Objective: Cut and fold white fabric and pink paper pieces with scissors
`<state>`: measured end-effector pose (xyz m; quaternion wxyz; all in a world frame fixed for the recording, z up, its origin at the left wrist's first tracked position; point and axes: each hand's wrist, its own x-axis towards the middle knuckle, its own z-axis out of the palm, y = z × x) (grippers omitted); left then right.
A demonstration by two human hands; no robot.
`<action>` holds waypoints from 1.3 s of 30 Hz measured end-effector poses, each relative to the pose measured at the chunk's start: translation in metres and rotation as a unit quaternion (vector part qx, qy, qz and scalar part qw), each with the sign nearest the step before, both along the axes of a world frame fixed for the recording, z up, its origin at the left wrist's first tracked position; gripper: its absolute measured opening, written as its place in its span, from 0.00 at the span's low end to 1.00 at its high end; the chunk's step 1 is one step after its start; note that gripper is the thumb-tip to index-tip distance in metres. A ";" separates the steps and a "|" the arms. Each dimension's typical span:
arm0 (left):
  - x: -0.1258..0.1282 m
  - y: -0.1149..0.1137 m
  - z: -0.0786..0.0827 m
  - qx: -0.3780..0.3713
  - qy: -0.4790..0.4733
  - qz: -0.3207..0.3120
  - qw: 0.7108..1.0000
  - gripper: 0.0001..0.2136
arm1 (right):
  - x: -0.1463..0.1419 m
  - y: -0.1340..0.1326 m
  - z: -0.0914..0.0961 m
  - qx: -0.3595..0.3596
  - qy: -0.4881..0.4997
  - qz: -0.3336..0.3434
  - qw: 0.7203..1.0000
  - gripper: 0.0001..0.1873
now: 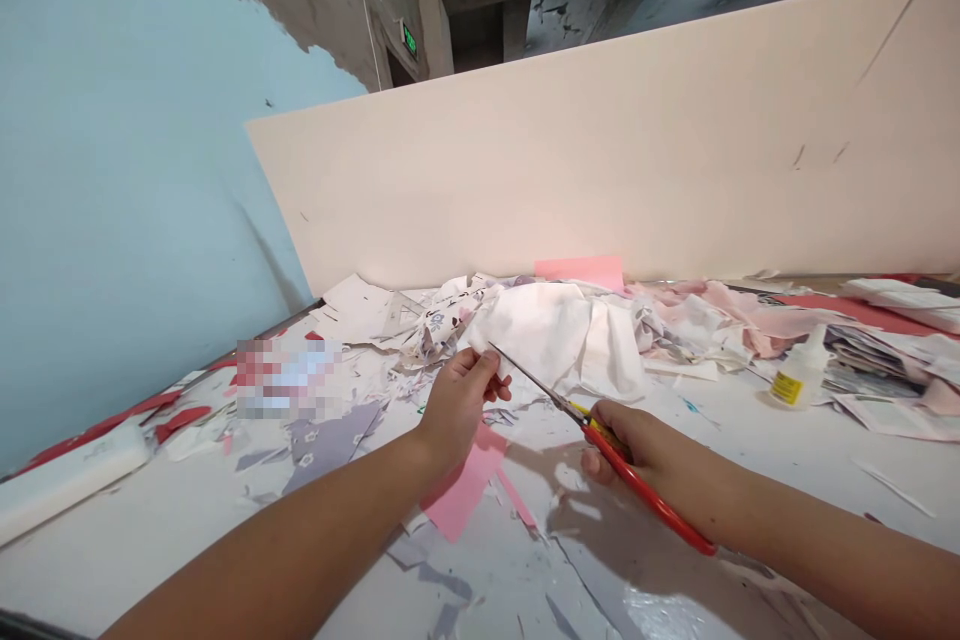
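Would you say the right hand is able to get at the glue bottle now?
Probably, but not freely: the right hand grips the scissors. The glue bottle stands in the open to its right, with only flat table between.

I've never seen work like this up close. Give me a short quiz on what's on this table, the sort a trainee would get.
1. True or false: the right hand holds the scissors.
2. What colour is the paper held at the left hand? A green, B pink, C black.
3. Fill in: the glue bottle stands on the person's ___ side of the scissors.

Key: 1 true; 2 B; 3 right.
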<state>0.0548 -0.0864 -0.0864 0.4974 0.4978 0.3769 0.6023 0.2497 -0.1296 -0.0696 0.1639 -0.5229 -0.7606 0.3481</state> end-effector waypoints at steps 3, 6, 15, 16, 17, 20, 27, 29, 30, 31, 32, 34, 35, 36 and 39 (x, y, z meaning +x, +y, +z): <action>0.001 -0.004 0.001 0.017 0.020 0.000 1.000 0.09 | -0.001 -0.003 0.002 0.025 -0.022 0.013 0.999 0.16; 0.004 -0.008 0.001 0.020 0.037 -0.004 0.999 0.11 | 0.000 -0.003 0.000 0.048 -0.016 0.027 0.998 0.17; 0.008 -0.015 0.005 0.016 0.049 -0.016 0.999 0.11 | -0.001 0.005 -0.007 0.074 0.000 0.035 0.997 0.17; 0.008 -0.015 0.005 0.013 0.046 -0.015 0.999 0.11 | -0.001 0.006 -0.008 0.076 -0.005 0.034 0.996 0.17; 0.008 -0.015 0.005 0.011 0.044 -0.014 0.999 0.11 | -0.001 0.007 -0.008 0.079 -0.011 0.032 0.996 0.17; 0.008 -0.015 0.004 0.014 0.040 -0.008 0.999 0.11 | -0.001 0.007 -0.009 0.081 -0.025 0.021 0.996 0.17; 0.009 -0.015 0.003 0.016 0.027 -0.009 0.999 0.11 | -0.004 0.004 -0.007 0.076 -0.014 0.010 0.997 0.17; 0.009 -0.016 0.004 0.014 0.023 -0.009 1.000 0.11 | -0.004 0.005 -0.008 0.067 -0.004 0.005 0.998 0.17; 0.009 -0.016 0.004 0.013 0.021 -0.008 1.000 0.12 | -0.004 0.005 -0.008 0.064 0.001 0.004 0.998 0.16; 0.009 -0.015 0.004 0.013 0.019 -0.009 1.000 0.12 | -0.004 0.006 -0.009 0.062 0.005 0.003 0.998 0.16; 0.008 -0.015 0.003 0.013 0.018 -0.011 1.000 0.12 | -0.004 0.007 -0.010 0.060 0.008 0.003 0.998 0.16; 0.008 -0.014 0.002 0.014 0.017 -0.015 1.000 0.12 | -0.003 0.008 -0.013 0.058 0.016 0.004 0.998 0.16; 0.007 -0.013 0.001 0.015 0.015 -0.016 1.000 0.11 | -0.002 0.008 -0.015 0.055 0.021 0.004 0.998 0.15; 0.007 -0.013 0.001 0.014 0.013 -0.019 1.000 0.11 | -0.001 0.009 -0.017 0.052 0.027 0.005 0.998 0.15; 0.006 -0.012 -0.001 0.009 0.005 -0.025 1.000 0.10 | -0.001 0.007 -0.019 0.052 0.049 0.014 0.997 0.14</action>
